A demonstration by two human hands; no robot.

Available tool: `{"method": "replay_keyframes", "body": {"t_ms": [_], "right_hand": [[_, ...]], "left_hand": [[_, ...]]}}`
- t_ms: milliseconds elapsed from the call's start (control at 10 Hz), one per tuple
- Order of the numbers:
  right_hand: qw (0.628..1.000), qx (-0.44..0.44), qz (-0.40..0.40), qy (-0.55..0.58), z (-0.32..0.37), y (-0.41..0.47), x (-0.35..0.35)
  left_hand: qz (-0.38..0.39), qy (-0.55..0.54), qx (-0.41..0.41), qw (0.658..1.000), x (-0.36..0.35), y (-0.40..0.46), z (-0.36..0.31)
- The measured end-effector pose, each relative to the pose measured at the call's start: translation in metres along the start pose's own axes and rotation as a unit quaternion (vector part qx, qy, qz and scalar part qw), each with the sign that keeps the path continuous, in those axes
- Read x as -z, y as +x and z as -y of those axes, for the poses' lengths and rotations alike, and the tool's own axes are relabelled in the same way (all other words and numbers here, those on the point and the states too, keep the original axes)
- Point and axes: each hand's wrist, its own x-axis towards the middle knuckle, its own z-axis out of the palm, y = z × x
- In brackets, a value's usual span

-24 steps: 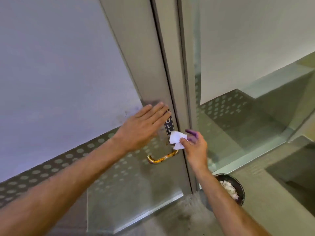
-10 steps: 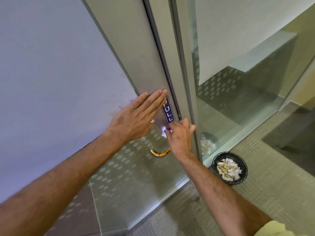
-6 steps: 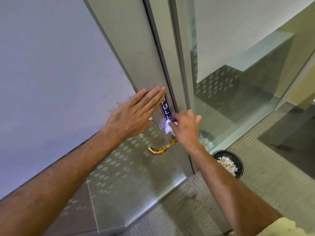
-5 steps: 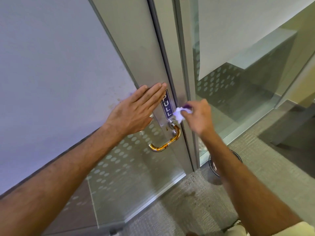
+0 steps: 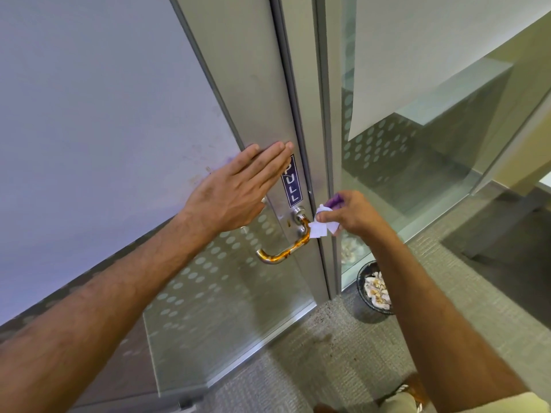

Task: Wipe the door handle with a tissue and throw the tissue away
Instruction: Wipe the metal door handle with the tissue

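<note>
Wiping is in hand — the tissue is pinched in the right hand against the door handle near its pivot. The left hand lies flat and spread on the door. The lever's length probably needs rubbing next, then a drop into the bin — just below.

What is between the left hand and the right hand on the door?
In the head view, the blue PULL sign and the handle's round base lie between the left hand and the right hand, which pinches the tissue.
</note>
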Motion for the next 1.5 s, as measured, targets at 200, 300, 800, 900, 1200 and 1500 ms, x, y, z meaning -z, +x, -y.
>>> {"method": "replay_keyframes", "body": {"t_ms": [200,300,800,900,1200,1500], "right_hand": [[0.969,-0.029,0.123,0.213,0.007,-0.003,0.003],[0.965,-0.03,0.123,0.231,0.009,-0.002,-0.009],[0.921,0.259,-0.107,-0.27,-0.022,0.009,-0.046],[0.88,0.289,-0.107,-0.361,-0.022,0.008,-0.046],[0.856,0.293,0.007,-0.427,-0.018,-0.007,-0.04],[0.847,0.284,0.09,-0.44,-0.016,0.005,-0.037]], "left_hand": [[-0.009,-0.007,-0.001,1.0,-0.001,0.0,-0.001],[-0.007,-0.005,-0.002,1.0,0.0,0.0,0.0],[-0.009,-0.009,-0.001,1.0,0.001,0.0,0.0],[-0.014,-0.008,0.001,1.0,0.001,0.0,0.001],[-0.01,-0.006,0.001,1.0,0.0,0.001,0.0],[-0.015,0.013,0.001,1.0,0.002,0.001,0.0]]}}
